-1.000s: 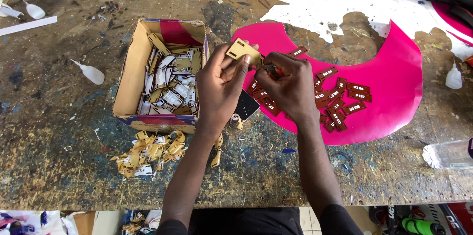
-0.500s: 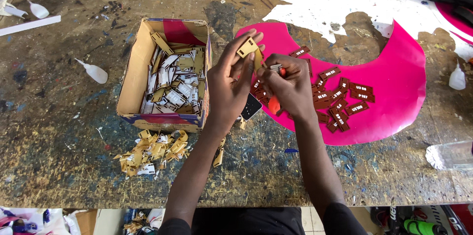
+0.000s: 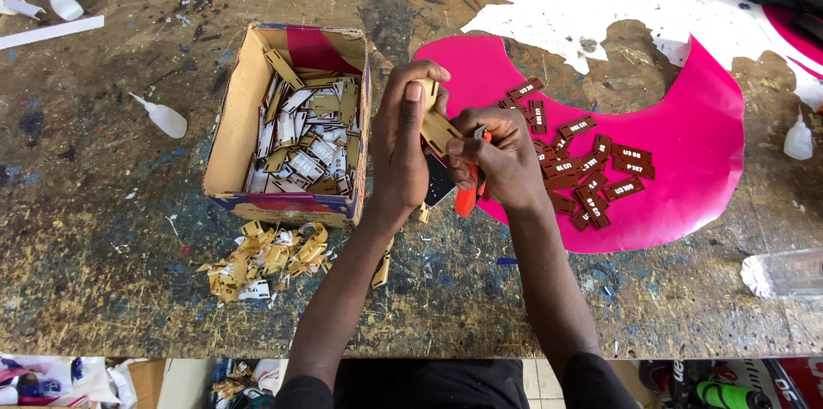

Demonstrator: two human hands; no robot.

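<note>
At the centre of a paint-stained workbench (image 3: pixel 103 289), the left hand (image 3: pixel 403 152) pinches a small tan tag (image 3: pixel 437 128) while the right hand (image 3: pixel 501 160) grips an orange-handled cutter (image 3: pixel 467 196). An open cardboard box (image 3: pixel 231 130) of tags lies at nine o'clock, brown labels (image 3: pixel 591 171) on a pink sheet (image 3: pixel 686 160) at three.

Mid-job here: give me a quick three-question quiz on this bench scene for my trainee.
1. True or false: the left hand holds a tan tag.
2. What does the right hand grip? A) glue bottle B) orange-handled tool C) brush
3. Fill in: the dark red tags lie on a ____ sheet.

Key: 1 true; 2 B; 3 pink. The cardboard box of tags stands to the left of the hands, with peeled scraps in front of it.
</note>
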